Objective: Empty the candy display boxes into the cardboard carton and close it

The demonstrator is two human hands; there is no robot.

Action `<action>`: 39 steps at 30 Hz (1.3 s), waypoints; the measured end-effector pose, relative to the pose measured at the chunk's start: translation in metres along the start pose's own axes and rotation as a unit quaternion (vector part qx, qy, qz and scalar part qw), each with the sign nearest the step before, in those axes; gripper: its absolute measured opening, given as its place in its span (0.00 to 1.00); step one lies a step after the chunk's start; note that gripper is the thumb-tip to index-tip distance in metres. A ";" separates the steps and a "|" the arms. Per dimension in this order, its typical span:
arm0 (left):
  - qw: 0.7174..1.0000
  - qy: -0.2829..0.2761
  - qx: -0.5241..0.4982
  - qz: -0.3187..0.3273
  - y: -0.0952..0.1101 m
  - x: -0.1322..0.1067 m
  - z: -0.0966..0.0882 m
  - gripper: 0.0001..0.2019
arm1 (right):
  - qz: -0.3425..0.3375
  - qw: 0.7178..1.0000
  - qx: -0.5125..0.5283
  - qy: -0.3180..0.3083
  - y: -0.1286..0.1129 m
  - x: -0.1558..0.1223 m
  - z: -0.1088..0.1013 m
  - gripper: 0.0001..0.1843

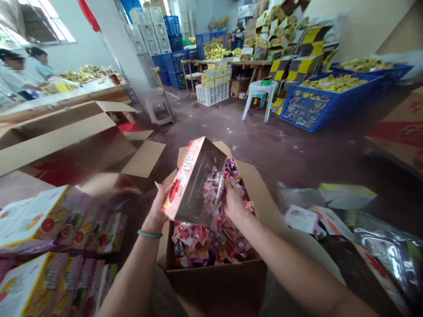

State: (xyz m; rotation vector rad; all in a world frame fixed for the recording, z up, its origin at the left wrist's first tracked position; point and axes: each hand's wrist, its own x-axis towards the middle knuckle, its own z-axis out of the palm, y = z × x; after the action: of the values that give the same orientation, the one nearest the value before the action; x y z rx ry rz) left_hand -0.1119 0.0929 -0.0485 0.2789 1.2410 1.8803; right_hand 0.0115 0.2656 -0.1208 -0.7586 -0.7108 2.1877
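Observation:
My left hand (157, 210) grips the side of a small pink printed box (185, 180) and holds it tilted, its open mouth facing right, over a cardboard carton (251, 185). The carton is full of small pink, red and purple wrapped sweets (205, 242). My right hand (233, 200) is closed round a bunch of those sweets right at the box's open mouth. A beaded bracelet sits on my left wrist.
Stacked printed boxes (49, 251) lie at lower left, a large open carton (66, 136) behind them. Foil bags and flat packs (330, 211) lie at right. Blue crates of yellow packets (324, 94), a white stool (261, 97) and two people at a far-left table (66, 99).

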 end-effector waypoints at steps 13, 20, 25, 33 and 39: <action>0.934 0.276 0.059 0.218 0.042 -0.042 -0.030 0.23 | -0.323 0.634 -0.629 -0.315 0.025 -0.093 -0.025 0.32; 0.921 0.360 -0.051 0.142 0.041 -0.045 -0.040 0.10 | -0.182 0.392 -0.840 -0.328 0.080 -0.019 -0.047 0.39; 0.911 0.388 -0.051 0.130 0.037 -0.046 -0.035 0.08 | -0.181 0.413 -0.834 -0.318 0.079 0.054 -0.027 0.44; 0.911 0.399 -0.022 0.101 0.033 -0.027 -0.031 0.08 | -0.152 0.468 -0.823 -0.283 0.104 0.109 0.004 0.43; 0.923 0.366 -0.062 0.098 0.025 -0.013 -0.031 0.09 | -0.131 0.462 -0.818 -0.315 0.105 0.062 -0.012 0.44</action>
State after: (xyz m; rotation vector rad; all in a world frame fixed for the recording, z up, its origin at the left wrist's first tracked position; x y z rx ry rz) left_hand -0.1351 0.0596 -0.0398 -0.4320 1.6008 2.3264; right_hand -0.0620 0.2526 -0.2182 -0.3954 -3.1478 0.6897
